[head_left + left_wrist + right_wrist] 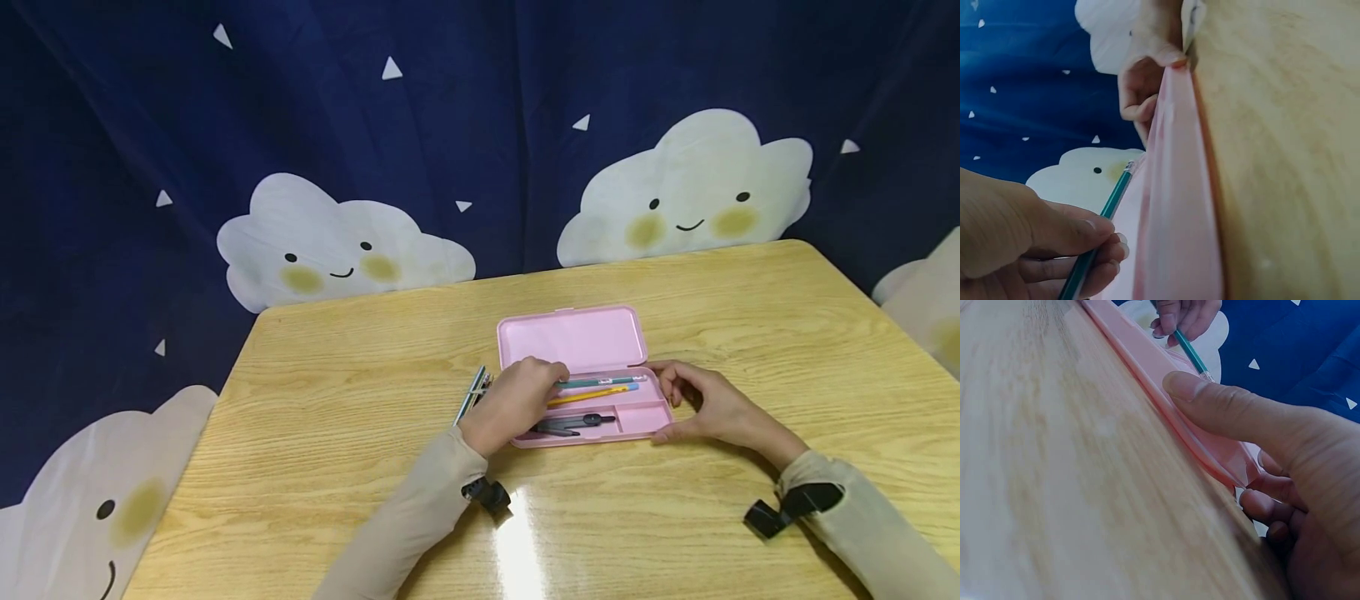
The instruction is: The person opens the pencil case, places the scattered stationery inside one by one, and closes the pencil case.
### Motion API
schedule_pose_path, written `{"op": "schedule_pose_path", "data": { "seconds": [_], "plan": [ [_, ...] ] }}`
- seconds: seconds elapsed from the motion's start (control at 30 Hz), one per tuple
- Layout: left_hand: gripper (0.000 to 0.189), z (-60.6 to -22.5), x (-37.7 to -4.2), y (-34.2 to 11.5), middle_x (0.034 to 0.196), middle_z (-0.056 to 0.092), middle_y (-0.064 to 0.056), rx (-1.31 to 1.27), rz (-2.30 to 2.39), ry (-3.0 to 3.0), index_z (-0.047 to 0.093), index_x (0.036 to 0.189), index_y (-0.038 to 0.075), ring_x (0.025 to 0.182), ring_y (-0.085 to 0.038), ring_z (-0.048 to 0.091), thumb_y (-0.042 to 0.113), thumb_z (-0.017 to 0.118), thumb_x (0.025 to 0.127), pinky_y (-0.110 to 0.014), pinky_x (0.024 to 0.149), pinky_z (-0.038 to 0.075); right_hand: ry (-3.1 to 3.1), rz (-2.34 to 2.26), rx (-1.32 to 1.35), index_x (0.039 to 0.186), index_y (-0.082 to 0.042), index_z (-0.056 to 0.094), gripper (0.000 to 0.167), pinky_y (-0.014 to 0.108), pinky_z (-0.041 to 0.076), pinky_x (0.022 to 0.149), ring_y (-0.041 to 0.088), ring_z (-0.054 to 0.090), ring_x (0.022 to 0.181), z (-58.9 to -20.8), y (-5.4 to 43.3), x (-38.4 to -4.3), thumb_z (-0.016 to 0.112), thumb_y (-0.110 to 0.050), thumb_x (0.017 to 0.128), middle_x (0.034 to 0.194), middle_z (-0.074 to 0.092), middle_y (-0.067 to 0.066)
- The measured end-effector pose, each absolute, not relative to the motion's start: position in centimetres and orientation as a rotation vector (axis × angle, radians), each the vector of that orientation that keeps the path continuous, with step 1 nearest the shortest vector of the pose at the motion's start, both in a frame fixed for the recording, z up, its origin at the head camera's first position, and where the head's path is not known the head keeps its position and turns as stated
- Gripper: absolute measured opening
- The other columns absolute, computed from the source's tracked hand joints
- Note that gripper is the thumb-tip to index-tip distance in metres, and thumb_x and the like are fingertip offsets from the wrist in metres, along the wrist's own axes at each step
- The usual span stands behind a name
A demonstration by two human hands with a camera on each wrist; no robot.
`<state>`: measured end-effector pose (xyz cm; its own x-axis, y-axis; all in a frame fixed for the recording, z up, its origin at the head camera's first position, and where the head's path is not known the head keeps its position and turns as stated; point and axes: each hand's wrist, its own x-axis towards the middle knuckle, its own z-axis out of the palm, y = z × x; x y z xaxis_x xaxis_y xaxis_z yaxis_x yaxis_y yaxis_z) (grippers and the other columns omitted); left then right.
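An open pink pencil case (636, 421) lies on the table, its lid (573, 337) laid back away from me. My left hand (517, 396) is over its left part and pinches a green pencil (1116, 195) between thumb and fingers; the pencil's eraser end points toward the case's right end. A yellow pencil (592, 395) lies in the long compartment, and a grey compass (581, 422) sits in the front one. At the right end, my right hand (708, 404) grips the case, with the thumb (1229, 406) along the front side and fingers curled at the end wall.
Left of the case, partly behind my left hand, lies a small bundle of pencils or pens (471, 393). The wooden table (345, 400) ends at the back against a dark blue curtain (337, 100) with cloud prints.
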<state>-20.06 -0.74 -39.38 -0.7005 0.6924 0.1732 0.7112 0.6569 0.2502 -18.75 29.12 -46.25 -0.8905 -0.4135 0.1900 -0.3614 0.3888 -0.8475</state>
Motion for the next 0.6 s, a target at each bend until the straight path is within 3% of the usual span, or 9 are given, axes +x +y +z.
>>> {"op": "schedule_pose_path", "data": {
  "seconds": [0.13,0.47,0.6],
  "plan": [
    [0.008,-39.5,-19.9,0.2,0.082,0.069,-0.001,-1.19,-0.465,-2.789,0.068,0.091,0.008,0.071,-0.006,0.059,0.003,0.063,0.092,-0.019,0.063,0.047,2.58,-1.555,-0.735,0.087,-0.006,0.048,0.057,0.019,0.041,0.075,0.014,0.047,0.099,-46.1,29.4,-18.7,0.094,-0.014,0.056,0.118,0.054,0.016],
    [0.004,-40.0,-19.8,2.2,0.081,0.069,0.003,-1.144,-0.454,-2.766,0.07,0.093,0.011,0.068,-0.007,0.058,0.012,0.066,0.091,-0.021,0.061,0.047,2.581,-1.528,-0.73,0.086,-0.007,0.047,0.056,0.012,0.038,0.087,0.01,0.047,0.115,-46.4,29.4,-18.7,0.094,-0.019,0.057,0.127,0.055,0.013],
    [0.005,-40.3,-20.1,2.9,0.075,0.067,0.005,-1.132,-0.423,-2.746,0.07,0.088,0.013,0.067,-0.008,0.059,0.017,0.068,0.091,-0.025,0.06,0.049,2.595,-1.522,-0.732,0.086,-0.008,0.047,0.057,0.014,0.039,0.083,0.011,0.048,0.105,-46.3,29.3,-18.8,0.094,-0.02,0.057,0.123,0.055,0.012]
  ]
}}
